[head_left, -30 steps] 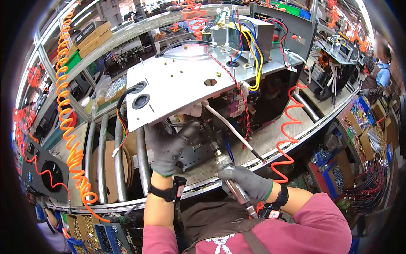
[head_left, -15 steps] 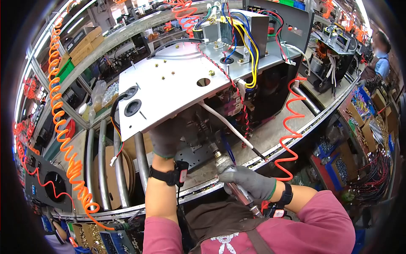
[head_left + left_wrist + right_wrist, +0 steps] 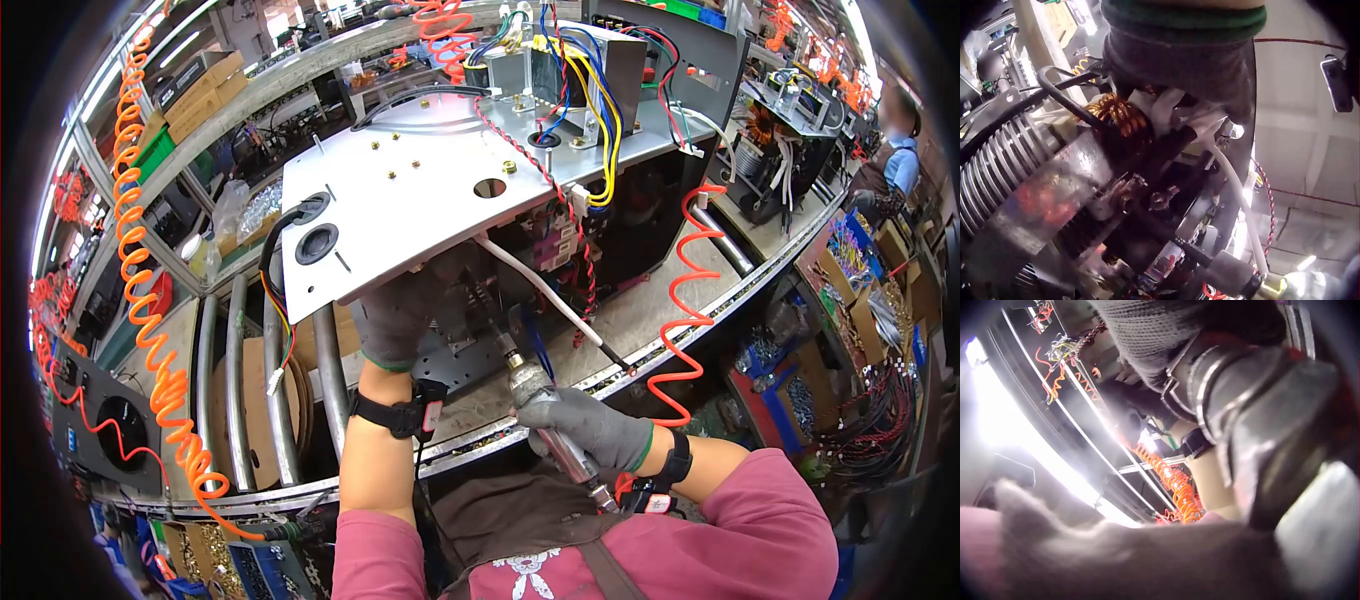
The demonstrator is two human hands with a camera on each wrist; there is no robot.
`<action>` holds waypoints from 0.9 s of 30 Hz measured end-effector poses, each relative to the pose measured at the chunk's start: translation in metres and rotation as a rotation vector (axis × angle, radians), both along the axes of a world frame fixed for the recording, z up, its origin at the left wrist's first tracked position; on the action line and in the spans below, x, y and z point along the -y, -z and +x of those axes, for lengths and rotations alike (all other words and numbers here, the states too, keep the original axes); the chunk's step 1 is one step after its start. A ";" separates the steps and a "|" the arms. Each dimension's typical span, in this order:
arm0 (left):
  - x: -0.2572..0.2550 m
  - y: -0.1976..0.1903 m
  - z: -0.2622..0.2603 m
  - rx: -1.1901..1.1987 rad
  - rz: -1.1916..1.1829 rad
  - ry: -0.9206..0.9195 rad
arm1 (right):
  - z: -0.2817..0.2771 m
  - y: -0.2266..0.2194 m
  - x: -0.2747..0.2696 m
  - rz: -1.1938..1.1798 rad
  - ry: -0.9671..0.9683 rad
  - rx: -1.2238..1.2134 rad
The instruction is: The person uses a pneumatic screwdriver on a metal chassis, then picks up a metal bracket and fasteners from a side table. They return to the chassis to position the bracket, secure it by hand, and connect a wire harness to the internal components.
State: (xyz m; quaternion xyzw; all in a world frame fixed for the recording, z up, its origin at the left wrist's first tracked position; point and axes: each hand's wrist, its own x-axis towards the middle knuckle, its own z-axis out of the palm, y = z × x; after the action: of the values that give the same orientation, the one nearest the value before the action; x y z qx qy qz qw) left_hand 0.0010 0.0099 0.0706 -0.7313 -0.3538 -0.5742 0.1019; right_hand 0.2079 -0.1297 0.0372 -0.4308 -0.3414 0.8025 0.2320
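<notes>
Your right hand (image 3: 592, 430) is closed around the body of the metal power tool (image 3: 528, 380), its gloved fingers curled about it. The tool slants in front of the open side of the unit, near the bench edge (image 3: 470, 440), and its front end points up and in under the white panel (image 3: 400, 205). In the left wrist view its dark shaft (image 3: 1194, 251) reaches in among the parts; you cannot tell whether its tip touches a fastener.

Your left hand (image 3: 392, 322) is under the near edge of that panel, inside the unit. Its fingers are hidden in shadow, so you cannot tell whether they are open or grip something. Close to that hand are a copper coil (image 3: 1119, 119) and a white cable (image 3: 545, 285), which slopes down to a dark end just beside the bench edge.

On the panel sit 2 black grommets (image 3: 318, 244), and yellow wires (image 3: 612, 150) loop at its far right. Metal rollers (image 3: 237, 390) lie to the left of the unit, and a red coiled hose (image 3: 677, 300) hangs to its right.
</notes>
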 end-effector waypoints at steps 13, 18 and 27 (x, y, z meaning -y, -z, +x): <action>-0.003 -0.001 0.004 0.209 -0.110 0.184 | -0.002 0.000 0.000 0.034 0.001 0.022; -0.017 0.016 0.005 0.323 -0.133 0.226 | -0.003 -0.004 0.002 0.011 0.026 0.055; -0.025 0.024 -0.008 -0.422 0.272 -0.407 | -0.003 -0.004 -0.001 0.059 0.008 0.091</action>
State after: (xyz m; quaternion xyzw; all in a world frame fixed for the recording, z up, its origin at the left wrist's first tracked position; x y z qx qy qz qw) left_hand -0.0074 0.0349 0.0471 -0.7282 -0.3837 -0.4199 0.3825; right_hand 0.2047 -0.1291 0.0409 -0.4614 -0.3734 0.7706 0.2322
